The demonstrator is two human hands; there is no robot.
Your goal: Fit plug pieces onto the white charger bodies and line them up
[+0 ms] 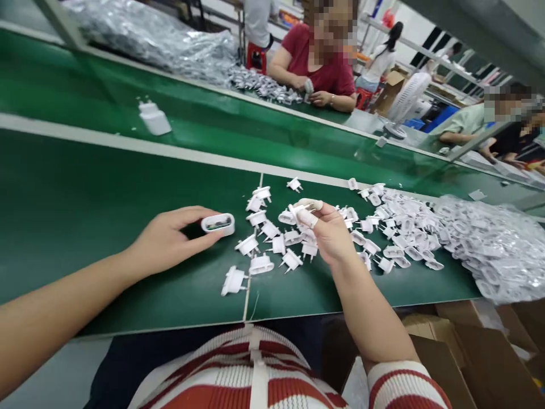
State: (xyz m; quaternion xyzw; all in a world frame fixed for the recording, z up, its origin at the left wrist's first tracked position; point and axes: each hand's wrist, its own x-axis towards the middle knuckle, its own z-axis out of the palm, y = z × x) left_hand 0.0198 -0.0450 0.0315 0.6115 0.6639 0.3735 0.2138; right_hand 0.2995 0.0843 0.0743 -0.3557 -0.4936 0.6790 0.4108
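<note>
Above my striped sweater (279, 382), left fingers (202, 243) grip an open housing (230, 225), right fingers (307, 218) an unjoined plug piece (293, 213); a loose heap (411, 218) remains.

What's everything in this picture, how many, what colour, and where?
Worktop: one, green, in front
Plug pieces: many, white, worktop's middle and right
Oval shell: one, white, left of the plug pieces
Strip: one, green, beyond the worktop
Charger: one, white, strip's left
Clear bag: one, see-through around white pieces, worktop's right end
Far bag: one, silvery, beyond the strip
Boxes: several, brown, below right
Fan: one, white, background
Stools: at least two, red, background
People: at least five, mixed clothes, background
Striped top: one, red and white, bottom
Left hand: one, bare, holding the shell
Right hand: one, white finger covers, seemingly pinching a plug piece
</note>
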